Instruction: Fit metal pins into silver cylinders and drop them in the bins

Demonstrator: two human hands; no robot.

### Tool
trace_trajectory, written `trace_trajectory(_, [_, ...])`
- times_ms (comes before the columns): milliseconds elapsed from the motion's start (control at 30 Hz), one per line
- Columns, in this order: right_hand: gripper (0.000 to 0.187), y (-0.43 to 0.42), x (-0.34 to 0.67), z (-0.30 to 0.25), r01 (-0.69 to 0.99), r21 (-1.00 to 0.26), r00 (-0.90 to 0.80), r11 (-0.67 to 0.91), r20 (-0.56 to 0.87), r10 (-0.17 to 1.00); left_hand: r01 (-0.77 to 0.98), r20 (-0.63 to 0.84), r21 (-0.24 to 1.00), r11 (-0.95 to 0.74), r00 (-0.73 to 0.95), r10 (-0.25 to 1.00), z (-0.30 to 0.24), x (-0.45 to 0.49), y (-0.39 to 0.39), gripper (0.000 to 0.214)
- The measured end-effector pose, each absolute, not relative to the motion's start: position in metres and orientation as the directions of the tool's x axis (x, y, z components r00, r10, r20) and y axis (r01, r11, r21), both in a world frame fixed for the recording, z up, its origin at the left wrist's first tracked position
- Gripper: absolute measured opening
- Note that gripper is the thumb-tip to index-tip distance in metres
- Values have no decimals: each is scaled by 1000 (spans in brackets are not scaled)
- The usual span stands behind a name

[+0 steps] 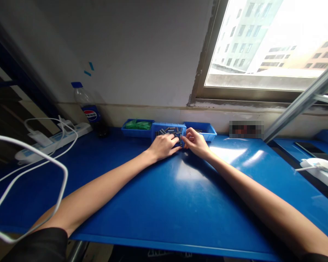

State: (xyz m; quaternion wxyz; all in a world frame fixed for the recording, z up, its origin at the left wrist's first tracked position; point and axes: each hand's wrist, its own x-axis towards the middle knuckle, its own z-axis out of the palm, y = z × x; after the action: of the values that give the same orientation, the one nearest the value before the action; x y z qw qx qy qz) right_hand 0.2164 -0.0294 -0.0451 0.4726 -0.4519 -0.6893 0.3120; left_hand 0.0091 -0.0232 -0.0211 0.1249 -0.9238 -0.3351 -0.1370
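Note:
A blue bin (pixel 153 134) of small grey metal pieces (pixel 169 130) stands at the back of the blue table, its open top tipped toward me. My left hand (pixel 164 146) is closed over its front wall, fingers bent over the pieces and thumb low on the outside. At the bin's right front corner, my right hand (pixel 196 143) has its fingers curled in and closed on the edge. A small orange patch shows by the right fingertips; I cannot make out what it is. Both hands hide much of the bin's front.
Left of it sits a blue bin (pixel 138 134) with green plastic packets (pixel 138 124); another blue bin (pixel 211 135) is on the right. A cola bottle (pixel 90 112), power strips (pixel 54 142) and a looping white cable (pixel 64 174) occupy the left. A metal bar (pixel 297 100) slants at right.

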Motion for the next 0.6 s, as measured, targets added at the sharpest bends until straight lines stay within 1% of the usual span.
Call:
trace_trajectory(67, [38,-30,219,-45,366,-828,-215,425,369,904,703,289,-99,-704,697,656,-23,12,-22,41])
trace_trajectory(167, [34,-32,222,-45,415,-790,-253,452,376,891,742,240,-73,-666,662,710,-25,11,-21,44])
trace_trajectory(333, [27,-35,222,-44,481,-722,-272,498,417,867,756,225,-47,-653,645,731,-27,8,-23,48])
trace_trajectory(600, [26,-31,228,-45,529,-678,-306,510,409,860,770,190,2,-638,626,756,-21,7,-28,46])
